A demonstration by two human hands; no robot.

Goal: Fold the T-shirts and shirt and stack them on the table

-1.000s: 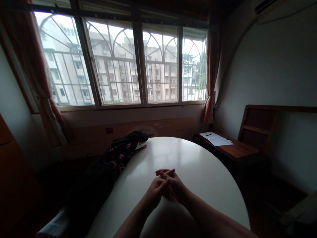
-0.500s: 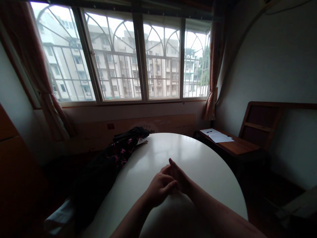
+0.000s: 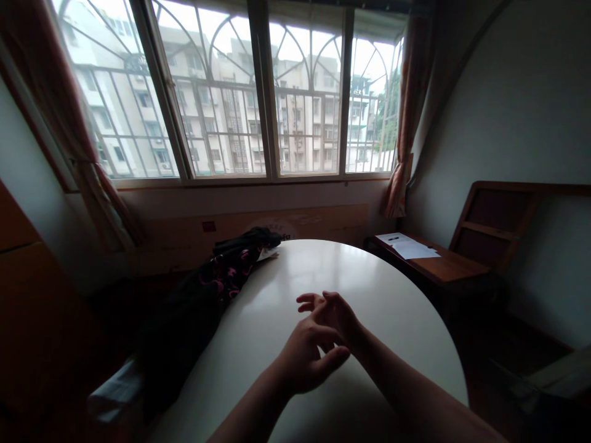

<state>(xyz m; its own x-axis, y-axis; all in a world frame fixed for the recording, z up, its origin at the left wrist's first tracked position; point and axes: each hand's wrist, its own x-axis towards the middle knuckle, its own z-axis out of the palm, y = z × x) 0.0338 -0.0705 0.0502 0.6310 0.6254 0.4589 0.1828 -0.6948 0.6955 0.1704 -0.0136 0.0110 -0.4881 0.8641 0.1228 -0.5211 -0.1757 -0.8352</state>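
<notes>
We've loosened our clasp to light contact. Our spread left hand [image 3: 310,352] touches our uncurled right hand [image 3: 341,315] at one o'clock.

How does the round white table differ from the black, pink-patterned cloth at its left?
The round white table is pale and reflects window light; the black, pink-patterned cloth looks dark and dull. The table is flat-topped with a smooth curved edge; the cloth is rumpled and irregular.

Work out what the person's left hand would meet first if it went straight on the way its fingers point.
Most likely the right hand: it lies just ahead of the left hand, and the two overlap in this view. Whether they already touch is hard to tell.
</notes>
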